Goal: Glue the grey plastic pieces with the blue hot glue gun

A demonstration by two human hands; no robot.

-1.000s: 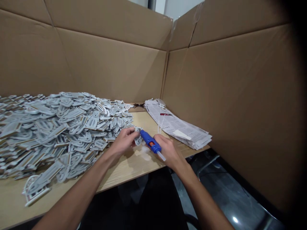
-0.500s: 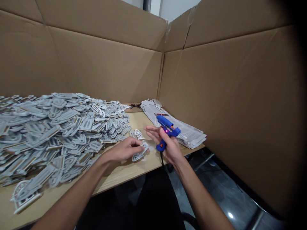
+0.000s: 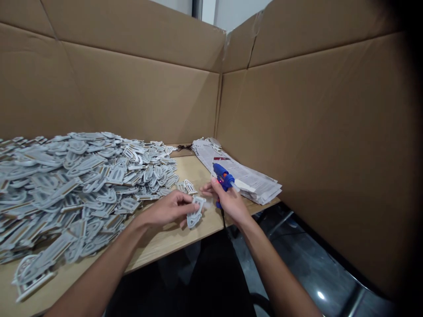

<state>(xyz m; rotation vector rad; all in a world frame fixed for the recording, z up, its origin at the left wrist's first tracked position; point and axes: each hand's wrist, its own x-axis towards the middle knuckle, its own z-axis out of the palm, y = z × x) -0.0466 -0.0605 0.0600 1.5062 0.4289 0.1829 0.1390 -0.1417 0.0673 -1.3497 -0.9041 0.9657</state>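
Pinching a gray piece [image 3: 195, 213] — left hand [image 3: 167, 209]; gripping the blue glue gun [image 3: 222, 175] just rightward, nozzle facing away — right hand [image 3: 233, 204].

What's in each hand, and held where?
Left hand: a grey piece, by its side edge. Right hand: the blue glue gun, around where handle meets body.

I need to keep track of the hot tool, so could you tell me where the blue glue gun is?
In the head view, the blue glue gun is in the right hand, beside the newspapers.
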